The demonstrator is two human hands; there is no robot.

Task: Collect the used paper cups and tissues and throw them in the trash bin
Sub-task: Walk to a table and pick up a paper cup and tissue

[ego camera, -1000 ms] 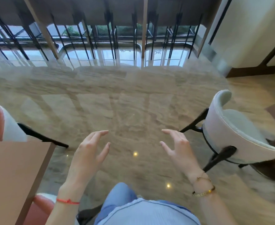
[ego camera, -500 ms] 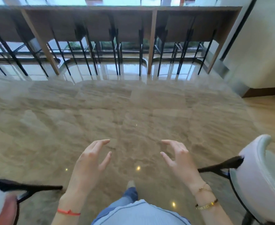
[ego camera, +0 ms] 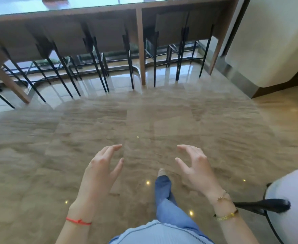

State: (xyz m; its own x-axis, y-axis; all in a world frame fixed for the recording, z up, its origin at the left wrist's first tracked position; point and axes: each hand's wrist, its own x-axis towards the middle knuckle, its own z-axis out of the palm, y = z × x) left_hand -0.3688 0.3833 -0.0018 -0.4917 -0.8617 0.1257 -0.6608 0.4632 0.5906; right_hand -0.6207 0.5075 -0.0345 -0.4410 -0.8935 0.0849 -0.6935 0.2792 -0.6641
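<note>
hands: 2, both held over the marble floor [ego camera: 162,120] | left hand [ego camera: 99,169]: fingers spread wide, holds nothing | right hand [ego camera: 195,166]: fingers spread wide, slightly bent, holds nothing | cups, tissues, bin: not visible | counter [ego camera: 109,13]: 1, beyond the hands | white chair [ego camera: 292,199]: 1, right of the right hand

Glossy beige marble floor [ego camera: 215,138], long wooden desk [ego camera: 139,50] standing on it, black-legged stools [ego camera: 99,67] beneath, white round chair [ego camera: 292,199] at right.
</note>
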